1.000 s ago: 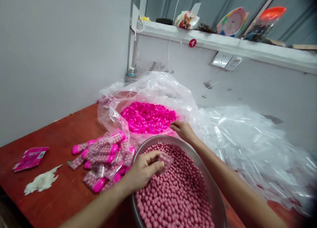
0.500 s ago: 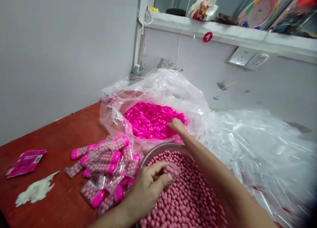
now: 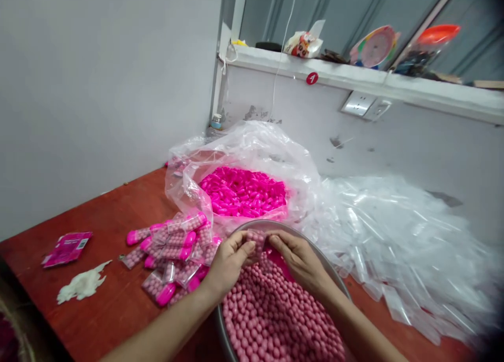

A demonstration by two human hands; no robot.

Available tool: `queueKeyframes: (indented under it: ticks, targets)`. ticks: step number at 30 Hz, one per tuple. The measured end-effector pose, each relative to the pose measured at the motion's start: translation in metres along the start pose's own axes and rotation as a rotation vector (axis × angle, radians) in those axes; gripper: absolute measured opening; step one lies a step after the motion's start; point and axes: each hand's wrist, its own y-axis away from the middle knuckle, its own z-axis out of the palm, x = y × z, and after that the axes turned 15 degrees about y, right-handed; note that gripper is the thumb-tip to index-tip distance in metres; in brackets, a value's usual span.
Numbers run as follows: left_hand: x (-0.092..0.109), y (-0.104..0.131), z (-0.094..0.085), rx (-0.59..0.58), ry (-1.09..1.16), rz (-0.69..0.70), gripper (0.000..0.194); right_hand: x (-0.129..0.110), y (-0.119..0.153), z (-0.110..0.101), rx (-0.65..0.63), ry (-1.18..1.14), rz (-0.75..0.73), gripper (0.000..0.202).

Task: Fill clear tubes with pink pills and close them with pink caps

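Observation:
My left hand point(image 3: 228, 262) is closed on a small clear plastic case point(image 3: 256, 237) filled with pink balls. My right hand point(image 3: 297, 257) meets it at the case's right end, thumb and fingers pinched together there. Bright pink plastic point(image 3: 280, 261), looking like a cap, shows under the right palm, partly hidden by the fingers. Both hands are above a metal basin point(image 3: 225, 330) of loose pink balls point(image 3: 275, 320). Beyond the basin, a clear plastic bag point(image 3: 271, 141) lies open around a heap of bright pink caps point(image 3: 244, 191).
Filled cases with pink caps point(image 3: 177, 246) are piled left of the basin. Empty clear cases point(image 3: 386, 231) spread over the table's right side. A pink packet point(image 3: 66, 249) and a white scrap point(image 3: 82, 284) lie on the red table point(image 3: 118, 210). Behind runs a wall shelf point(image 3: 334, 84).
My right hand has come back from the heap of caps to the case in my left hand, with pink plastic now in it. The view has shifted slightly.

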Motion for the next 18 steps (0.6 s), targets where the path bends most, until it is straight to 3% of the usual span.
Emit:
queueKeyframes:
  ticks: [3, 8, 11, 15, 18]
  targets:
    - [-0.001, 0.002, 0.002, -0.034, -0.003, -0.014, 0.022, -0.003, 0.018, 0.006, 0.025, -0.041, 0.007, 0.025]
    - [-0.003, 0.004, 0.002, 0.008, -0.009, 0.057, 0.02, 0.01, 0.025, 0.004, 0.063, 0.215, 0.038, 0.026]
    - [-0.004, 0.006, 0.0, -0.012, -0.065, 0.09, 0.02, 0.015, 0.034, -0.008, -0.064, 0.352, 0.031, 0.021]
    - [-0.002, 0.008, 0.0, -0.068, -0.116, 0.029, 0.025, 0.014, 0.051, -0.022, -0.282, 0.49, -0.139, 0.017]
    - [-0.001, 0.009, -0.001, -0.083, -0.137, 0.005, 0.027, 0.015, 0.063, -0.025, -0.311, 0.569, -0.181, 0.019]
